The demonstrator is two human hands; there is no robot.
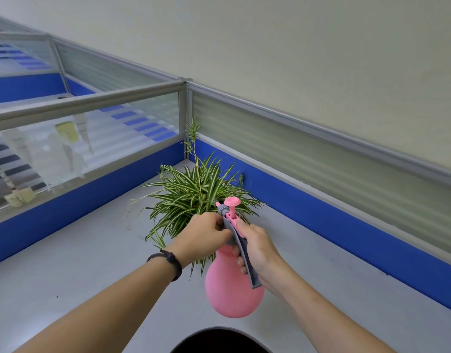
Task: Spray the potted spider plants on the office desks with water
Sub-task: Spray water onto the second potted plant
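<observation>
A spider plant [193, 197] with striped green and white leaves stands in the far corner of the grey desk [79, 263]; its pot is hidden behind my hands. I hold a pink pump spray bottle [232, 289] just in front of the plant, its nozzle pointing at the leaves. My right hand [257, 250] grips the grey handle of the bottle. My left hand [204, 235] is closed on the grey spray head at the bottle's neck. A pink pump knob [232, 201] sticks up above the head.
Blue and frosted-glass cubicle partitions [321, 205] wall the desk at the back and on the left. A dark round chair back [219, 340] shows at the bottom edge. Papers show through the left glass panel [66, 138].
</observation>
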